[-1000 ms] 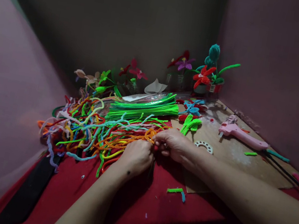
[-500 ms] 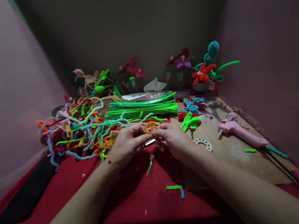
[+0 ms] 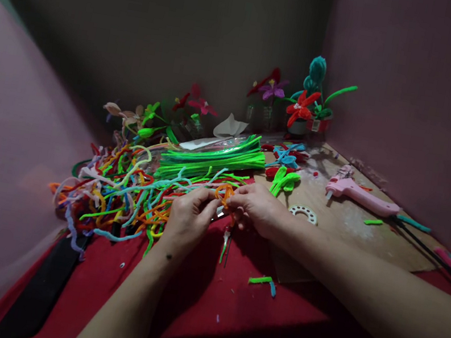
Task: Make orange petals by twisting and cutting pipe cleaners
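Near the middle of the red-cloth-covered table (image 3: 229, 302), the left hand (image 3: 189, 218) and right hand (image 3: 259, 209) were each pinched shut on a curled orange fuzzy pipe cleaner (image 3: 224, 192). It sat at the near edge of the tangled pile of many-coloured pipe cleaners (image 3: 118, 191). Shaping it well probably called for gripping close to the curl, working in short twists, and keeping it lifted free of neighbouring strands. A pink plastic glue gun (image 3: 359, 196) lay well apart toward the right edge.

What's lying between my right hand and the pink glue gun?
Head view: a white ring lies on the brown board between the right hand and pink glue gun.
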Demonstrator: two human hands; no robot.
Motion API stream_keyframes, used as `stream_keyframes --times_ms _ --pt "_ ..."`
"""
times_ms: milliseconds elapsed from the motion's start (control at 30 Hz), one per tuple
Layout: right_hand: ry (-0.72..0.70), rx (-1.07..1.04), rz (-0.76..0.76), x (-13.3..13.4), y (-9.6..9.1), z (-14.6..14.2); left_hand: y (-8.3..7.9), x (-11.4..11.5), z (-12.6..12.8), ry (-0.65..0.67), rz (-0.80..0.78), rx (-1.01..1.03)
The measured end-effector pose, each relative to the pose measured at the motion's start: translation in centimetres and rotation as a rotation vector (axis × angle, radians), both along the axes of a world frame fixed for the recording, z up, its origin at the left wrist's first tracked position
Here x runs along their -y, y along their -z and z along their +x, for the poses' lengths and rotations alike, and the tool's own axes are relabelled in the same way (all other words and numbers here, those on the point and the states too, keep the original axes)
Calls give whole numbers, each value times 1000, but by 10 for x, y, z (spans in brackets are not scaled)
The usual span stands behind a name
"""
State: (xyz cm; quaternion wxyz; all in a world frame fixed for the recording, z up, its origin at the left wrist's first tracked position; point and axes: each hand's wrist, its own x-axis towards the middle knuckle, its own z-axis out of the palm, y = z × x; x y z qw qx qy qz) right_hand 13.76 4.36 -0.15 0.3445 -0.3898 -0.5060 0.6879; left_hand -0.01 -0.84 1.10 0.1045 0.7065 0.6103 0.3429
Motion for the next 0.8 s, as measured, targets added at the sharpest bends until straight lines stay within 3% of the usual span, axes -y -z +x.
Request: stream_keyframes --times_ms 167,600,700,800 --pt "2 -2 -1 1 2 -1 5 1 5 -25 160 -265" --pt "-6 -31 -28 -4 6 -2 14 3 5 68 246 -644" --pt "18 -75 -70 -4 4 -2 11 1 3 56 138 -463" --pt "37 -116 -66 -4 2 -1 7 -3 2 75 -59 -46"
